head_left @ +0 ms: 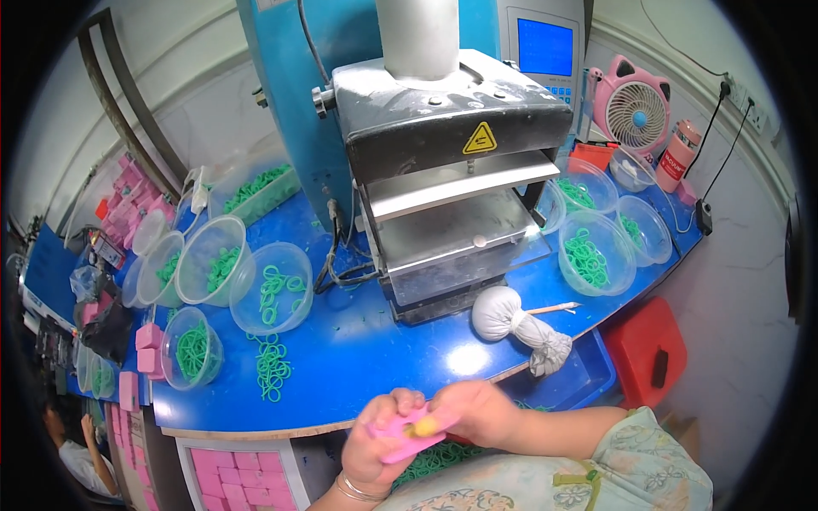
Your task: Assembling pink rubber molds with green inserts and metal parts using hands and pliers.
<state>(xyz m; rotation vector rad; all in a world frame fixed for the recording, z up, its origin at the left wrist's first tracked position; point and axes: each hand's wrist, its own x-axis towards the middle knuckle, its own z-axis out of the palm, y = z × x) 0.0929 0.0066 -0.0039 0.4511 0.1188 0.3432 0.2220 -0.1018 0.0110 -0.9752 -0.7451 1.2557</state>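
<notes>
Just past the table's front edge, my left hand [372,447] is closed round a flat pink piece [399,449], soft-looking and slightly blurred. My right hand [479,412] meets it from the other side, its fingers curled in against the piece. A small yellow thing [428,425] shows at the right hand's tip, over the pink piece; whether it is a finger cover or a separate item I cannot tell. Below the hands, many green rings [436,461] are partly hidden by my arms. On the blue table [341,375], a loose pile of green loops [271,375] lies left of my hands.
A press machine [460,128] stands mid-table with a warning label. Clear tubs [298,315] of green loops sit left, more tubs [626,281] right. A tied white powder bag [497,315] lies before the press. Pink blocks [148,349], a red stool [643,349] and a pink fan [632,106] surround it.
</notes>
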